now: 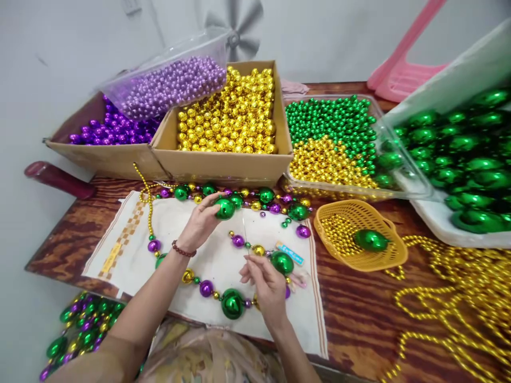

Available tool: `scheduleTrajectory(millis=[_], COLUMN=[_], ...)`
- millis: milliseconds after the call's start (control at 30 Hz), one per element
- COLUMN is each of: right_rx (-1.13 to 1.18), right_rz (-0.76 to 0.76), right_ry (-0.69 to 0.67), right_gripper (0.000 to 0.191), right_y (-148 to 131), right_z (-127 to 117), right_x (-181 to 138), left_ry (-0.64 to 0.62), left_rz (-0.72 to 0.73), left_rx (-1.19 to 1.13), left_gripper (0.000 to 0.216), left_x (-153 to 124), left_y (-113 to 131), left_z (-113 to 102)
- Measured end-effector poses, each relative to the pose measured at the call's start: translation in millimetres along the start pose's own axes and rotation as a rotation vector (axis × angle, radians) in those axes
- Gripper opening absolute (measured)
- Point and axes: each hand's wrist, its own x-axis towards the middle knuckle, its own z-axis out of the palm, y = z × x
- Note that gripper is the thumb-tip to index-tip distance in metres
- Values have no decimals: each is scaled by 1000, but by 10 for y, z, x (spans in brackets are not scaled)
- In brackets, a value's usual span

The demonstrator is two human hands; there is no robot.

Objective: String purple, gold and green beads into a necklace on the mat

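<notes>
My left hand (202, 219) is closed on a large shiny green bead (225, 209), held above the white cloth (149, 223). From near that bead a thin clear thread (245, 229) runs down to my right hand (265, 282). The fingertips of my right hand are pinched together on the thread. Around them lies a garland of purple, gold and green beads, with a big green bead (232, 304) at the front and another green bead (281, 262) beside my right hand. A blue-and-white packet (290, 253) rests on the cloth.
Cardboard boxes of purple beads (115, 125) and gold beads (227, 117) stand at the back. A clear bin (339, 189) holds green and gold beads. At right are a yellow basket (391, 255), gold bead strings (471, 298) and a white container (435, 223) of large green beads.
</notes>
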Motion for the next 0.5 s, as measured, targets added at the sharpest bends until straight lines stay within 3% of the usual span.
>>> scheduleTrajectory(millis=[200,500], right_rx=[-86,-133], right_rz=[-23,11], right_ry=[-52,-63], right_gripper=[18,19], right_y=[56,70], right_z=[14,27], right_x=[-94,-106], left_ry=[153,206], left_rz=[-140,-198], left_rx=[-327,-324], left_gripper=[21,24], left_x=[126,141], left_y=[51,43], left_z=[-2,-1])
